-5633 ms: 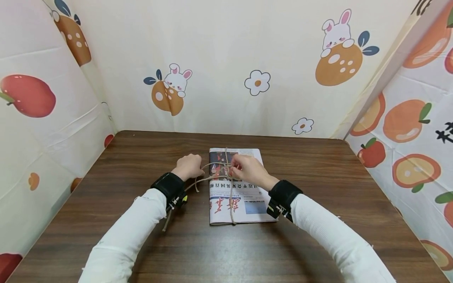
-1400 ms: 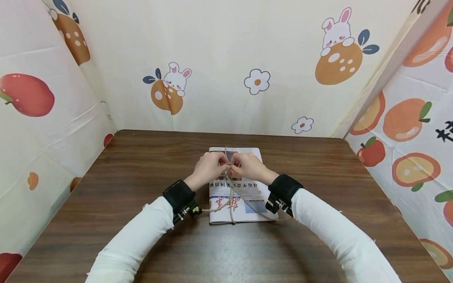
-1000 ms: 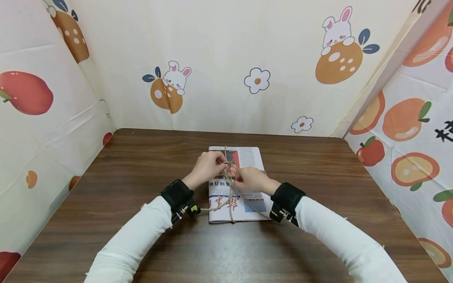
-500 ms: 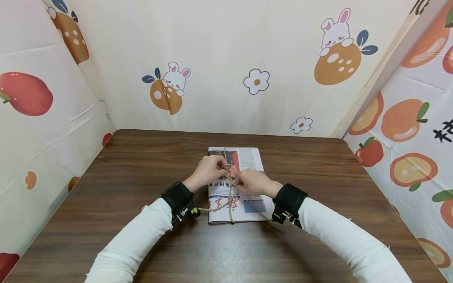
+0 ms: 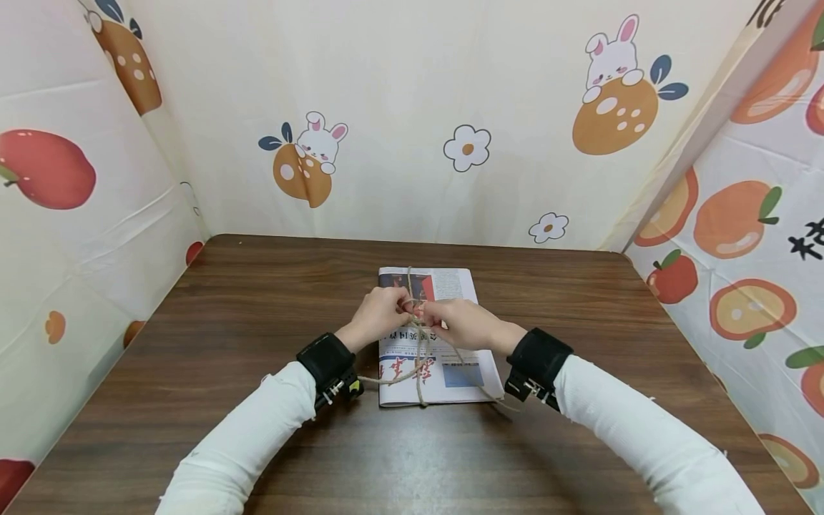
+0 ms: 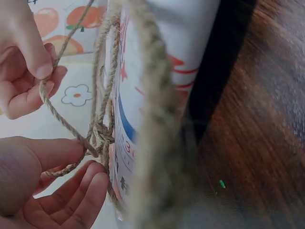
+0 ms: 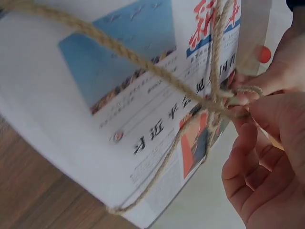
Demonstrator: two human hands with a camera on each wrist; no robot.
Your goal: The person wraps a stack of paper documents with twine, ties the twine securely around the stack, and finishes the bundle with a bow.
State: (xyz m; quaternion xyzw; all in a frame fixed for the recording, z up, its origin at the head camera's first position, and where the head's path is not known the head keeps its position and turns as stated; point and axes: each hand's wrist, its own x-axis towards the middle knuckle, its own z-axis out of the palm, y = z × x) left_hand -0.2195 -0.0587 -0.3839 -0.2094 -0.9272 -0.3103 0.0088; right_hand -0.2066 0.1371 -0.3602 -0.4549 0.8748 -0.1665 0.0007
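A folded newspaper (image 5: 463, 390), apparently a stack, lies on the table with beige twine (image 5: 420, 372) running lengthwise and crosswise around it. The strands meet in a knot (image 6: 101, 136) near the upper middle. My left hand (image 5: 378, 312) is at the knot's left, pinching a loop of twine between thumb and fingers. Close beside it, my right hand (image 5: 470, 325) pinches another strand between thumb and index finger, pulled up from the knot in the left wrist view. Loose twine tails trail left and right over the paper's near part. Fingertips partly hide the knot in the head view.
The brown wooden table (image 5: 283, 286) extends around the newspaper. Patterned cloth walls (image 5: 386, 71) close it in at the back and both sides. Each wrist wears a black camera band (image 5: 326, 361). A blurred strand crosses close to the left wrist camera.
The left hand has come from beside the newspaper to the knot. The right hand drew away toward the lower right, then came back up and left to meet the left hand.
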